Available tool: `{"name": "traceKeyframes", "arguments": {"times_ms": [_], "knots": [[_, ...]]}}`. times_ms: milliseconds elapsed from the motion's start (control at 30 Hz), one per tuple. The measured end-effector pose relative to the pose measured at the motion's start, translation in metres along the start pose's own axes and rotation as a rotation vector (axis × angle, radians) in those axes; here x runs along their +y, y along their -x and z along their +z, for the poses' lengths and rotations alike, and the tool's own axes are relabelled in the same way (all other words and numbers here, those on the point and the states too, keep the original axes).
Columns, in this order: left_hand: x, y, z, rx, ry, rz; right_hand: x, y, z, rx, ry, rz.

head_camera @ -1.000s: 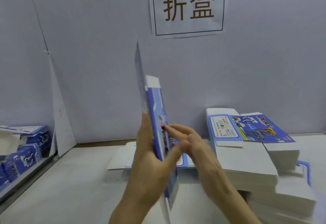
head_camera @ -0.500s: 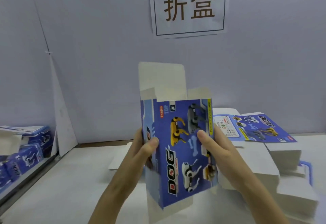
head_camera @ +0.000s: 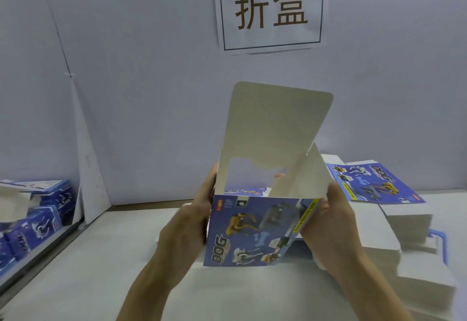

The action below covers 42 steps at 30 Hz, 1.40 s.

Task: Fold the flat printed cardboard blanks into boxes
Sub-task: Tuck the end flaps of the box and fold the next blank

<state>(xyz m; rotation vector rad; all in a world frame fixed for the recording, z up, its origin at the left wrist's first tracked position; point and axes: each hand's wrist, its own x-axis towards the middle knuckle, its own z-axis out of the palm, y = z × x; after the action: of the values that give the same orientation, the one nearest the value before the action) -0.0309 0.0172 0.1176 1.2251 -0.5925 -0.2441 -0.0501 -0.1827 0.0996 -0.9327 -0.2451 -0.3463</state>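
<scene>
The box [head_camera: 255, 232] was thin and flat a moment ago, and now it has been pushed open into a square tube. It also sits lower and nearer than before.

There is one box in the air, and two hands hold it. The left hand [head_camera: 192, 222] holds the left side, with its fingers going round behind the card. The right hand [head_camera: 328, 222] holds the right side, with the thumb lying along the front edge. The box is right between the two hands, above the bench [head_camera: 101, 257], and both touch it. Its blue front has dog pictures and the word DOG. One big white flap [head_camera: 275, 128] stands straight up at the top, and one smaller side flap [head_camera: 303, 171] leans beside it.

On the right of the bench lies one tall stack of flat blanks [head_camera: 409, 219], with a blue printed one on top. On the left sits one pile of finished blue boxes [head_camera: 38, 217]; I cannot count them. One paper sign [head_camera: 270, 8] hangs on the wall [head_camera: 151, 67] behind.
</scene>
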Motion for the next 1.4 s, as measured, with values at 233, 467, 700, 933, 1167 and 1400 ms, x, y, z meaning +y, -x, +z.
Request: {"name": "traceKeyframes", "arguments": {"times_ms": [233,467,700,933,1167,1400], "knots": [[0.015,0.015,0.022,-0.016,-0.023,-0.013,-0.007,0.005,0.004,-0.022,0.007,0.054],[0.019,-0.002,0.04,0.129,-0.067,-0.138,-0.007,0.008,0.006,-0.083,0.042,0.112],[-0.006,0.005,0.027,0.168,-0.191,-0.165,-0.007,0.006,0.003,-0.094,0.267,0.167],[-0.009,0.001,0.02,0.311,-0.2,-0.178,-0.004,0.007,0.006,-0.112,0.347,0.114],[-0.012,-0.006,0.028,0.501,-0.105,0.064,-0.002,-0.001,-0.001,0.072,0.413,0.035],[-0.016,0.001,0.031,0.412,-0.32,0.465,-0.004,0.0,-0.001,0.365,0.654,-0.161]]}}
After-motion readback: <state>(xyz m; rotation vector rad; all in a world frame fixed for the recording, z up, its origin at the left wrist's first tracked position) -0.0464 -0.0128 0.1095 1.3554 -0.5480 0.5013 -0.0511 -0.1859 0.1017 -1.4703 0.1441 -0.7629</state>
